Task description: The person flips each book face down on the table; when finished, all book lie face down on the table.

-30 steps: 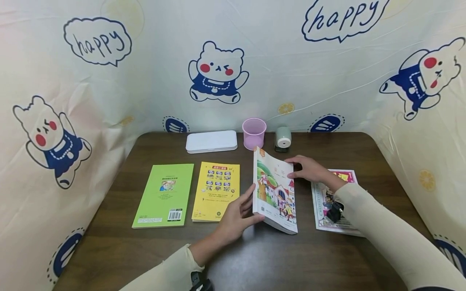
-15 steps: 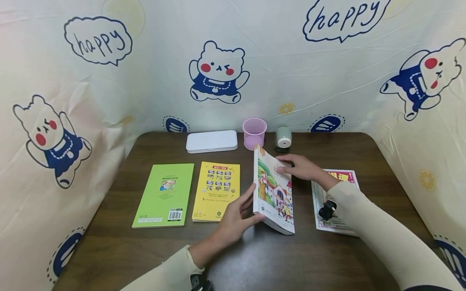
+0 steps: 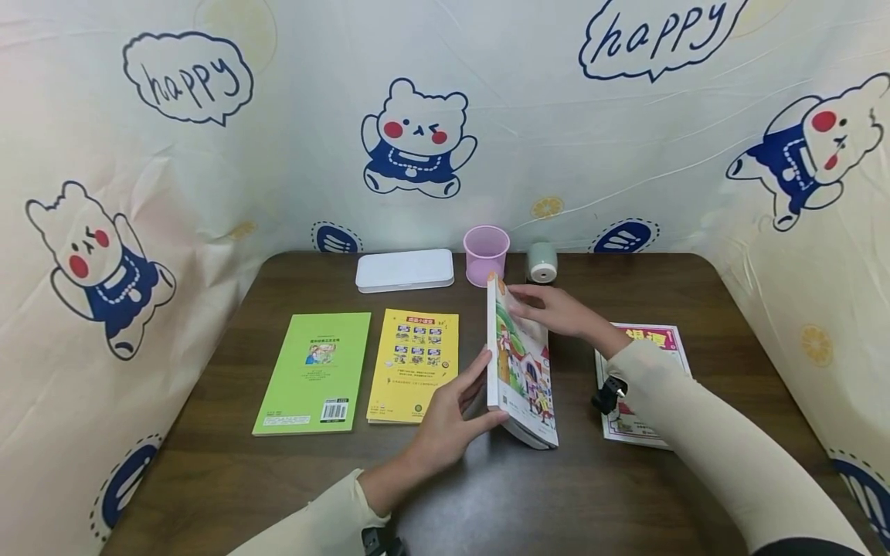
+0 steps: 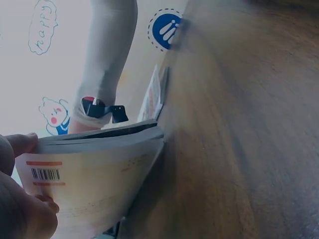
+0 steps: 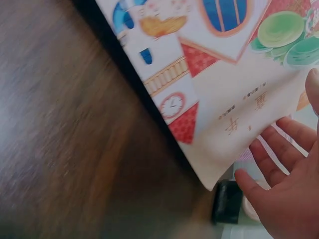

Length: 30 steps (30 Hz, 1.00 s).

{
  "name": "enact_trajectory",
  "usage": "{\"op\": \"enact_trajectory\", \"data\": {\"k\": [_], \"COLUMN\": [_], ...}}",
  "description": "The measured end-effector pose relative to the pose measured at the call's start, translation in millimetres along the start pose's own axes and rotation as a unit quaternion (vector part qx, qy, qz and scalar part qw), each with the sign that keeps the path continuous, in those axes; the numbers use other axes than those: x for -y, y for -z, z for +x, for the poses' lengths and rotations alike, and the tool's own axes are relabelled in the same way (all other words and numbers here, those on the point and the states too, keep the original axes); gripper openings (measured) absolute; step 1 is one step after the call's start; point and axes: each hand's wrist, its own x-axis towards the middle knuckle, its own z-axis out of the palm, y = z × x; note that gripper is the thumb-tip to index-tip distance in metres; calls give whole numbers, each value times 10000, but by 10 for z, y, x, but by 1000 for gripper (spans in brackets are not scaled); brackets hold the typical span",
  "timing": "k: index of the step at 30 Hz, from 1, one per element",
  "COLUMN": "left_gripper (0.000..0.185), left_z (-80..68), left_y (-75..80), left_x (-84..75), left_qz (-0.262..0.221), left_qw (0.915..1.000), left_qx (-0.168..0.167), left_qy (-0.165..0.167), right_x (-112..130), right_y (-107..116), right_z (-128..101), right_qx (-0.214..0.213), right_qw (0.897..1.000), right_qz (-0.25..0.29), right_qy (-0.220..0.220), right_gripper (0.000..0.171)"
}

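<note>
- Here, at the near edge of the dark wooden table (image 3: 208, 479), the left hand (image 3: 452, 421) grips the lower spine side of an illustrated book (image 3: 521, 363), thumb against its front and fingers behind.
- The book stands tipped almost upright on its edge at mid-table, neither flat nor turned over; by the look of it, the flip is about half made.
- The right hand (image 3: 556, 309), fingers straight and apart, presses the book's upper cover.
- A yellow book (image 3: 413, 363) and a green book (image 3: 313, 371) lie flat to the left, a pink-topped booklet (image 3: 657, 340) to the right.
- Farthest back stand a white case (image 3: 403, 270), a pink cup (image 3: 485, 255) and a grey-green pencil sharpener (image 3: 541, 262).
</note>
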Motion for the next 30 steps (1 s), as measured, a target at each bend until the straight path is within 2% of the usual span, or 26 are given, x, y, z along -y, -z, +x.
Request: {"op": "enact_trajectory", "data": {"k": [4, 8, 13, 19, 30], "left_gripper": [83, 82, 81, 80, 80], "left_z": [-8, -18, -25, -29, -37], "left_y": [2, 0, 0, 4, 27], "left_x": [-48, -88, -121, -176, -300], "left_qz": [105, 282, 509, 681, 1336], "left_qw": [9999, 9994, 9984, 9972, 9887], "left_qx": [-59, -135, -208, -282, -315], "left_qy": [-33, -116, -150, -95, -603], "right_x": [73, 153, 275, 423, 607], "right_y": [-5, 2, 23, 52, 73], "right_z": [53, 82, 121, 167, 237], "right_qx": [-20, -46, -136, -343, -491], "right_qw": [9992, 9979, 9970, 9952, 9933], "right_qz": [343, 611, 744, 827, 968], "right_qy": [203, 196, 154, 383, 395], "right_gripper": [64, 65, 67, 64, 63]}}
